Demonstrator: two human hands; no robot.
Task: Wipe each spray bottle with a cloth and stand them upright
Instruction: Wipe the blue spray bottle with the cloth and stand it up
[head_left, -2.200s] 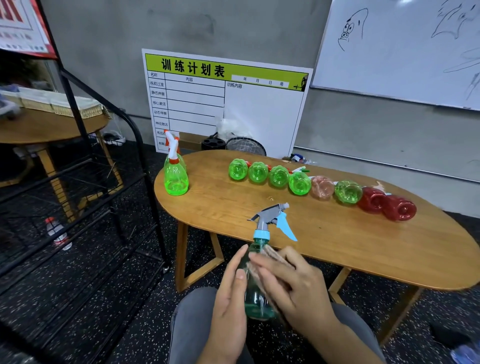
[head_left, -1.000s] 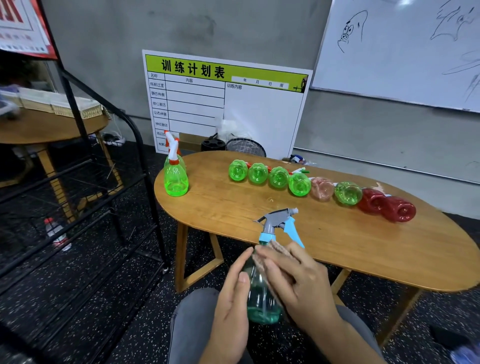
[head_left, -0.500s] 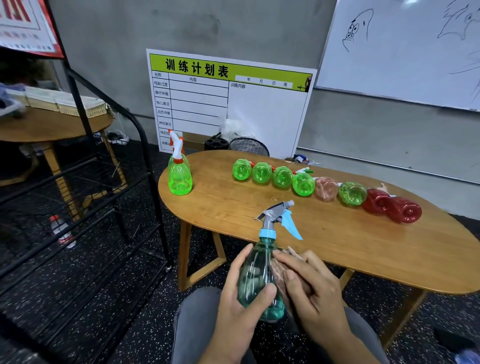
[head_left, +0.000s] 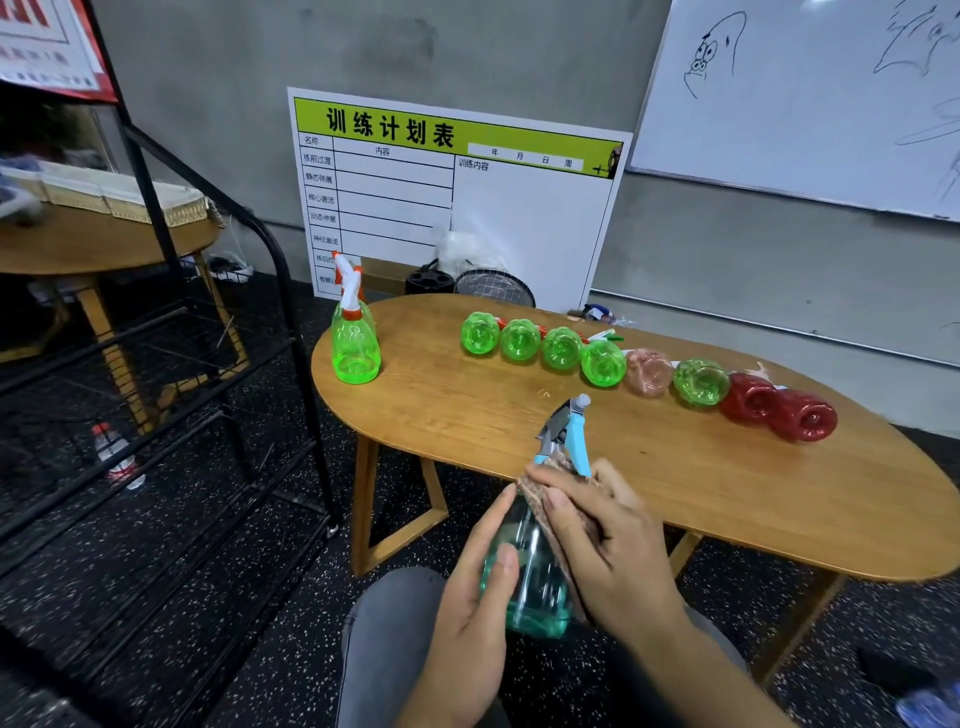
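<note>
Left hand (head_left: 467, 597) grips teal bottle (head_left: 530, 582) upright over lap; right hand (head_left: 608, 545) presses cloth (head_left: 540, 493) (brownish) against bottle's neck, fingers curled.

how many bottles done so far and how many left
One looks done: the green bottle stands upright at the table's left end. In hand: the left hand holds the teal bottle while the right hand rubs the cloth near its neck. Left: eight bottles lying in a row.

We see two bare forearms with no sleeves, and grey trousers (head_left: 395, 639) covering the lap at six o'clock.
</note>
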